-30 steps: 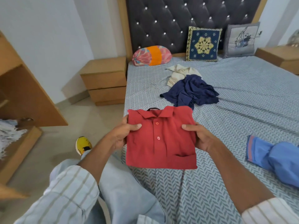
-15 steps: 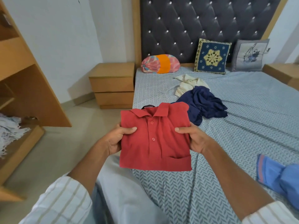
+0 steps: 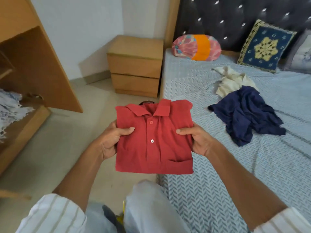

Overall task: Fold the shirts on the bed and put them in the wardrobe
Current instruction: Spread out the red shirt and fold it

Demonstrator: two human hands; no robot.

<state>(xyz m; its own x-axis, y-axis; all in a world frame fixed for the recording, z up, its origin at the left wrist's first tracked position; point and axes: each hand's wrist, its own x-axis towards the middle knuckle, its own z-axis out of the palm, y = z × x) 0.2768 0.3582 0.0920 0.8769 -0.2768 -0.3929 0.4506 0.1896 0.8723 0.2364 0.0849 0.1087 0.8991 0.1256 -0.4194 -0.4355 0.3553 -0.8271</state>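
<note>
We see the bed (image 3: 252,165) at right, the wardrobe (image 3: 33,64) at left. Between them we hold a folded red shirt (image 3: 154,140) in the air, left hand (image 3: 109,142) and right hand (image 3: 200,140) each pinching a side edge.

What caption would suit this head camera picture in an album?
Both hands, left hand and right hand, hold a folded red polo shirt beside the bed, with unfolded shirts waiting.

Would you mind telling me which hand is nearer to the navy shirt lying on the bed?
The right hand: it grips the red polo's right edge, on the side facing the navy shirt. The left hand grips the far, left edge.
</note>
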